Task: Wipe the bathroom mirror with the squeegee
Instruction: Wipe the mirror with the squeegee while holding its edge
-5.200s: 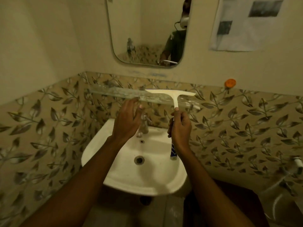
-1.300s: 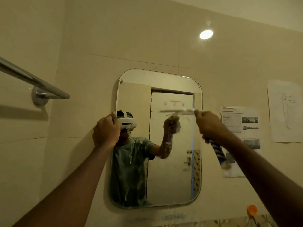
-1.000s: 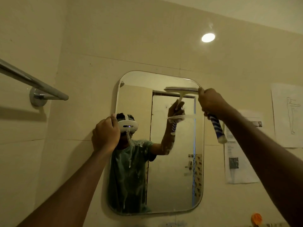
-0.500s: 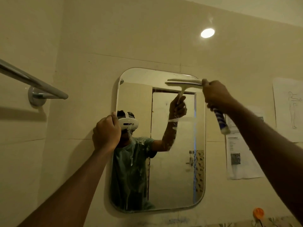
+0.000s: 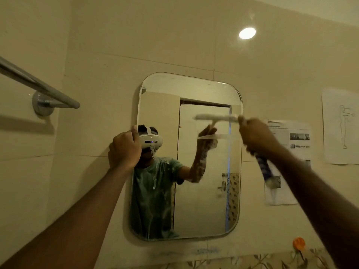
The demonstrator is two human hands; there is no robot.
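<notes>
Mirror [image 5: 206,191]: tall pane with rounded corners, fixed to the cream tiled wall at the centre of view. Progress, judged: wiping is under way and far from finished. The right half of the glass reads fairly clear, though a faint horizontal line of wet residue crosses it just below the blade; the left half shows pale drips and runs from mid-height down to the lower edge, so that side and the bottom appear still to be done.

Right hand [image 5: 256,136]: at 3 o'clock from the mirror's centre, over the right edge, fingers closed tight around the squeegee handle.

Left hand [image 5: 124,150]: at 9 o'clock, curled over the mirror's left edge, thumb on the rim, bracing the pane; it holds nothing else.

Squeegee [image 5: 215,117]: pale crossbar blade, level, lying on the upper right of the glass at about 2 o'clock; blue-and-white patterned handle slanting down and right below the fist. Motion-blurred, so blade contact is likely but not certain.
</notes>
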